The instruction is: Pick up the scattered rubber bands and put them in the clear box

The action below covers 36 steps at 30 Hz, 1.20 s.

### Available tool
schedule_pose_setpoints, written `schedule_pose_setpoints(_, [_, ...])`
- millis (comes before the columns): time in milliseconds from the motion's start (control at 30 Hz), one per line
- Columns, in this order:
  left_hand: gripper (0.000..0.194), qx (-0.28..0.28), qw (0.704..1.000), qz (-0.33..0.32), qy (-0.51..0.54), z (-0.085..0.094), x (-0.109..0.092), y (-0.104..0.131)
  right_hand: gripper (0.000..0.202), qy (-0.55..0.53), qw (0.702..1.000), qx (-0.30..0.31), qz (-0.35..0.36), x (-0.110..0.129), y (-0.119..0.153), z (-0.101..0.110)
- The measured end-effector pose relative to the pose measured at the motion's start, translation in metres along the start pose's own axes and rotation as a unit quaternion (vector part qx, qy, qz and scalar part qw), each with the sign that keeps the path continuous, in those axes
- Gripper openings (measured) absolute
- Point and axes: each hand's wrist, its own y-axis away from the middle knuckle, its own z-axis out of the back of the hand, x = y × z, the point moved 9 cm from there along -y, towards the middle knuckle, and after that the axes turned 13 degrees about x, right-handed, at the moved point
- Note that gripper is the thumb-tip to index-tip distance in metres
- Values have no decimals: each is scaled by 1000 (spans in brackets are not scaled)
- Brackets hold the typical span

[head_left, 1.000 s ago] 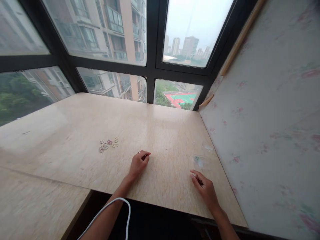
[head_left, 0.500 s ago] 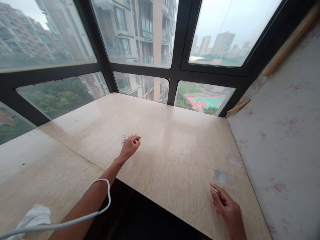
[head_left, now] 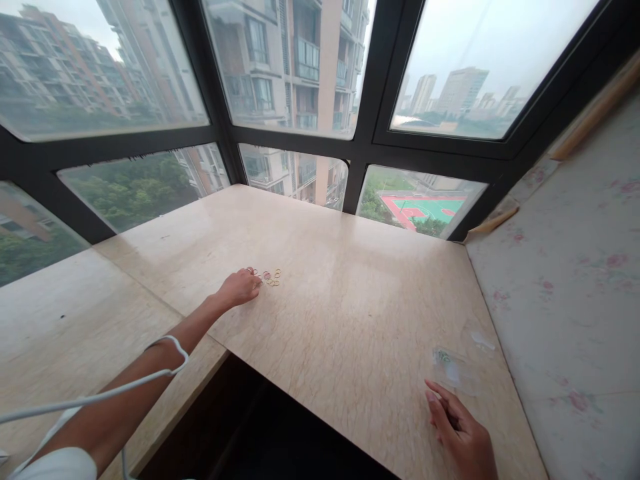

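Note:
Several small rings, some yellowish and some reddish, lie in a loose group on the marble-patterned surface. My left hand is at the left side of this group, its fingers bent down over some rings; what the fingertips hold, if anything, is too small to tell. Close to the surface's right side rests my right hand, thumb and index finger near each other, the other fingers curled and partly hidden. Just beyond it lies a clear plastic bag with small green items inside.
A white cable crosses my left forearm. Another clear scrap lies near the flowered wall. Dark-framed windows border the far edge, and a dark recess opens below the near edge.
My left hand has moved left from over the rings, so more of them show. The view has shifted slightly. My right hand keeps nearly the same pose beside the bag.

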Motion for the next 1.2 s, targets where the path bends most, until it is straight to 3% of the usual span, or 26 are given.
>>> schedule_pose_setpoints(300, [24, -70, 995, -59, 49, 0, -3, -8, 55, -43, 998, 16, -30, -11, -1, -2])
schedule_pose_setpoints(433, [29, -142, 981, -57, 121, 20, -13, 4, 51, -26, 999, 6, -30, -5, -2, 0])
schedule_pose_setpoints(533, [29, -193, 953, -91, 214, 42, -40, 15, 50, -27, 999, -10, -26, 5, -1, 1])
schedule_pose_setpoints(633, [28, -215, 916, -121, 317, 53, -83, 20, 45, -43, 999, -8, -17, 12, 0, -1])
schedule_pose_setpoints(700, [27, -203, 891, -136, 382, 48, -120, 19, 42, -56, 998, -6, -12, 14, 0, -3])
schedule_pose_setpoints(900, [23, -59, 855, -287, 428, 11, -280, 20, 35, -91, 996, -2, -3, 12, 0, -4])
schedule_pose_setpoints(1000, [22, -19, 844, -340, 414, 3, -347, 26, 34, -104, 995, 1, -1, 12, 0, -4])
schedule_pose_setpoints(1100, [17, -19, 854, -361, 374, 2, -392, 27, 33, -112, 994, 9, 4, 13, 0, -5])
schedule_pose_setpoints(1200, [15, -20, 863, -368, 346, -2, -420, 23, 32, -107, 994, 11, 14, 15, -2, -4])
